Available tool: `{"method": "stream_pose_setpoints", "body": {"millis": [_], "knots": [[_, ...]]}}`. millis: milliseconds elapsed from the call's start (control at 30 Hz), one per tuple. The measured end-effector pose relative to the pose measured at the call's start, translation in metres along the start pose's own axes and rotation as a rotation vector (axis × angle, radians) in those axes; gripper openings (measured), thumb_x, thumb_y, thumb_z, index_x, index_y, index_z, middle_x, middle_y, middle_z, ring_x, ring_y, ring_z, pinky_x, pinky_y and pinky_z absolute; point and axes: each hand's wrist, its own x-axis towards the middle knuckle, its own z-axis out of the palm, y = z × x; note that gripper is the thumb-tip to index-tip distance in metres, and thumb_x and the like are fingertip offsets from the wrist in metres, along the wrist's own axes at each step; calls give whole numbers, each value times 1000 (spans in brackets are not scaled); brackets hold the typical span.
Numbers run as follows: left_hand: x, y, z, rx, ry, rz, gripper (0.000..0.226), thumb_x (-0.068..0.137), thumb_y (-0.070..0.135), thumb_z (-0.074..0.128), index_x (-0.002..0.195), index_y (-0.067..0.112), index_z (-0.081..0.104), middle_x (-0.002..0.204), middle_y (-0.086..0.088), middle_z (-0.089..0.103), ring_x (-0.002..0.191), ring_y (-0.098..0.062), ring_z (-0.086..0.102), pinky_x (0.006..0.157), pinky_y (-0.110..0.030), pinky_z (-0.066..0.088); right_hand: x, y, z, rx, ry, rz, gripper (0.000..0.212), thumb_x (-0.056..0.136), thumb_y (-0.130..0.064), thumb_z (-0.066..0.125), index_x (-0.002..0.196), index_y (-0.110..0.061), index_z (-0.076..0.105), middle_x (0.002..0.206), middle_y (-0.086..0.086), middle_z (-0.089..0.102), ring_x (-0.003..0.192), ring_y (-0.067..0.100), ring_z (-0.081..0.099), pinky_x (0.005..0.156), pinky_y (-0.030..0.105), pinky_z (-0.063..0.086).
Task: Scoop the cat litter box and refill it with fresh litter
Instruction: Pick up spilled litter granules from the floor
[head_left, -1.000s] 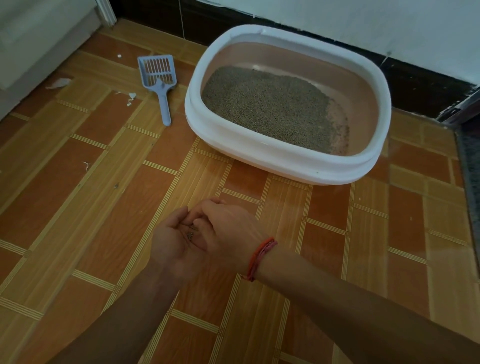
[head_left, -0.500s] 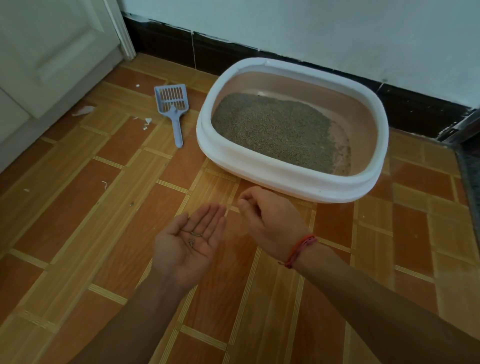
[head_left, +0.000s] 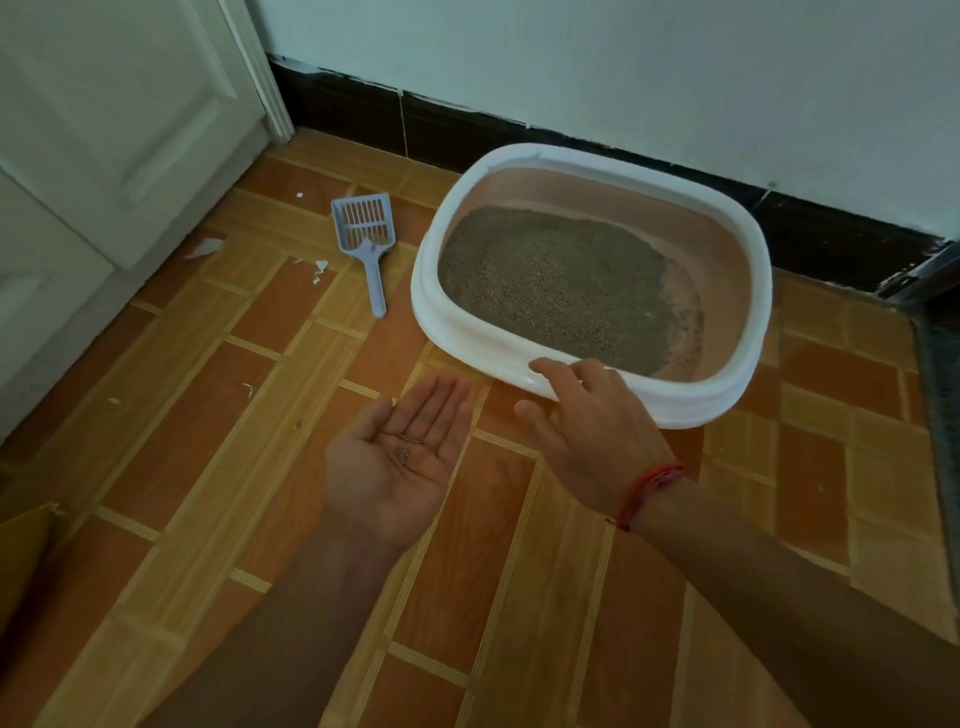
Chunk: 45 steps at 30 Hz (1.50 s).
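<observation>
Left hand: fingers straight and close together, palm up, gripping nothing; a few grey litter grains loose in the hollow of the palm. Right hand: fingers spread and relaxed, palm down, grasping nothing; forefinger tip over the near rim of the oval white plastic litter box with a pinkish inner wall, contact impossible to tell; thumb apart, pointing towards the left hand. On the right wrist, a red thread bracelet. Hands near each other but apart, low over the orange-and-tan tiled floor. Box flat on that floor, close to the wall; inside, a bed of grey granular litter, thick at the left, thin at the right with pink bottom bare there. Left of the box, near but not touching, a pale blue slotted plastic scoop flat on the tiles, handle towards the camera. Further left, small white scraps, then a white panelled door. Behind the box, black skirting under a pale wall.
</observation>
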Motion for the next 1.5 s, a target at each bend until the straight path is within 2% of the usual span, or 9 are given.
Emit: {"method": "stream_pose_setpoints", "body": {"millis": [233, 367, 600, 700, 833, 967, 1200, 1400, 1500], "knots": [[-80, 46, 104, 6, -9, 14, 51, 103, 24, 34, 100, -9, 72, 117, -22, 69, 107, -35, 69, 95, -47, 53, -13, -40, -122, -103, 9, 17, 68, 87, -62, 18, 142, -29, 39, 135, 6, 47, 119, 27, 46, 96, 48, 43], [-149, 72, 186, -42, 3, 5, 49, 103, 25, 34, 106, -9, 68, 120, -23, 68, 111, -36, 66, 103, -46, 47, -20, -75, -235, -185, 19, 15, 66, 88, -63, 16, 144, -32, 31, 143, 6, 39, 129, 27, 39, 104, 47, 37], [-275, 116, 341, -43, 6, -1, 47, 104, 23, 37, 103, -9, 71, 118, -23, 68, 109, -35, 68, 96, -50, 50, -23, -144, -444, -270, 63, 43, 61, 90, -62, 22, 143, -34, 33, 148, 6, 36, 131, 30, 37, 104, 48, 34], [-323, 133, 399, -45, 6, 8, 51, 105, 23, 35, 100, -10, 73, 117, -23, 69, 107, -35, 69, 102, -45, 50, -31, -172, -519, -311, 44, 57, 66, 88, -61, 15, 147, -35, 26, 154, 7, 27, 136, 32, 30, 107, 49, 30], [-380, 151, 466, -64, 3, 29, 41, 104, 20, 37, 114, -10, 63, 115, -25, 69, 101, -37, 70, 101, -45, 49, -45, -199, -600, -297, 60, 83, 63, 91, -61, 16, 148, -35, 23, 155, 9, 24, 139, 33, 27, 109, 50, 28], [-423, 163, 518, -70, -48, 41, 40, 103, 20, 37, 116, -10, 61, 117, -24, 69, 105, -37, 69, 97, -44, 51, -60, -215, -659, -303, 72, 113, 60, 95, -58, 25, 149, -35, 19, 156, 9, 20, 140, 33, 25, 111, 51, 27], [-473, 167, 580, -82, -81, 71, 41, 104, 21, 35, 113, -10, 61, 114, -24, 70, 112, -37, 64, 99, -45, 50, -95, -232, -724, -307, 70, 145, 63, 93, -63, 20, 150, -37, 12, 159, 9, 15, 143, 32, 20, 113, 52, 24], [-491, 154, 610, -44, -140, 68, 41, 104, 21, 36, 117, -9, 61, 113, -24, 70, 107, -37, 68, 99, -45, 50, -115, -228, -753, -337, 113, 168, 73, 83, -66, 2, 150, -39, 8, 159, 8, 14, 143, 32, 20, 113, 52, 25], [-496, 147, 621, -43, -166, 59, 41, 104, 22, 36, 116, -8, 61, 114, -23, 70, 103, -37, 69, 98, -45, 51, -117, -220, -763, -340, 130, 172, 68, 88, -64, 8, 150, -38, 9, 159, 8, 14, 143, 33, 20, 112, 52, 25]]}}
